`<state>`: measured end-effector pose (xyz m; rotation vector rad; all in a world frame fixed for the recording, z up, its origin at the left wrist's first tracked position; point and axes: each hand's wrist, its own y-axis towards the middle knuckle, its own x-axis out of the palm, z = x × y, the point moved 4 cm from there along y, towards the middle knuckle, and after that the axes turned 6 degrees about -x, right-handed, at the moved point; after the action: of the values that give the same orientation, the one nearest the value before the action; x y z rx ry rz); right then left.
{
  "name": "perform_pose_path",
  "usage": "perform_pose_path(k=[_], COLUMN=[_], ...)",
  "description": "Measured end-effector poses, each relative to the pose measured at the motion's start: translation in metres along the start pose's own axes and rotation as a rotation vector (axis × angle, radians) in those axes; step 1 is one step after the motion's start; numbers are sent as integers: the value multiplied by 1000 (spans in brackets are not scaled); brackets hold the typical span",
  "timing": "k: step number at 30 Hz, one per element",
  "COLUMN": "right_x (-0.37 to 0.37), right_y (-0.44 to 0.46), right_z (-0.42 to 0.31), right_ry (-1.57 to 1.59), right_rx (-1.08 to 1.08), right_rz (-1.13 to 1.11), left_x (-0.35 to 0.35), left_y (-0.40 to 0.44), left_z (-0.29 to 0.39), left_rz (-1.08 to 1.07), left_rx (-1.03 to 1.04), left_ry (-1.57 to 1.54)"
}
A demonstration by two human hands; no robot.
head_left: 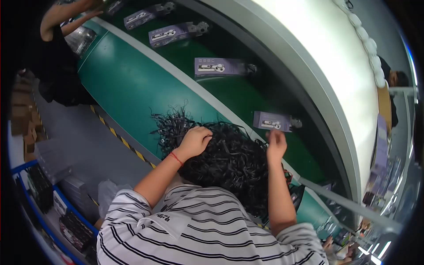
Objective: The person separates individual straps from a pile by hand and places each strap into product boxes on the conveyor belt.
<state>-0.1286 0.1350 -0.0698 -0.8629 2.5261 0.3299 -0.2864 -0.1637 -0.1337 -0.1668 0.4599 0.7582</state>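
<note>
A large tangled heap of thin black strips (225,154) lies in front of me, on the near side of the green table. Over its upper left part rests my left hand (194,140), its fingers bent and pressed together at the strips; whatever is between the fingertips is hidden. My right hand (277,145) is raised at the edge of the green belt, with curled, slightly blurred fingers. Just beyond those fingertips sits a purple printed box (270,120) with a clear plastic part sticking out of its right end. I cannot tell whether the hand touches it.
More purple boxes (216,67) lie spaced along the green conveyor belt (232,93). A metal rail separates the belt from the green tabletop (132,73). Another person in dark clothes (57,66) stands at the upper left. Blue-edged crates (53,190) hold packages at lower left.
</note>
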Motion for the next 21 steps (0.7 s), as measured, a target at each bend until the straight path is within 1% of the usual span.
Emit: perform_pose_path(k=[2, 5, 6, 9, 14, 15, 16, 17, 18, 19, 21], right_x=[-34, -87, -95, -118, -124, -122, -137, -136, -136, -129, -126], right_y=[-61, -133, -145, -176, -197, -200, -205, -207, -209, -205, -205], right_z=[9, 15, 19, 32, 38, 38, 51, 49, 49, 43, 43], right_ry=[113, 108, 119, 180, 251, 270, 297, 316, 328, 328, 329], right_rx=[93, 114, 119, 137, 132, 135, 135, 136, 127, 128, 130], right_rz=[7, 56, 73, 136, 163, 155, 142, 130, 131, 100, 40], left_x=[19, 53, 59, 83, 105, 110, 134, 138, 138, 130, 113], left_y=[12, 19, 23, 25, 20, 18, 11, 8, 5, 7, 2], left_z=[8, 32, 36, 60, 106, 112, 125, 129, 131, 133, 164], left_rz=[-42, -140, -153, -269, -374, -407, -437, -466, -461, -397, -271], left_rx=[54, 121, 132, 364, 354, 425, 493, 561, 564, 563, 563], left_ry=[1, 14, 26, 134, 127, 206, 295, 378, 391, 325, 192])
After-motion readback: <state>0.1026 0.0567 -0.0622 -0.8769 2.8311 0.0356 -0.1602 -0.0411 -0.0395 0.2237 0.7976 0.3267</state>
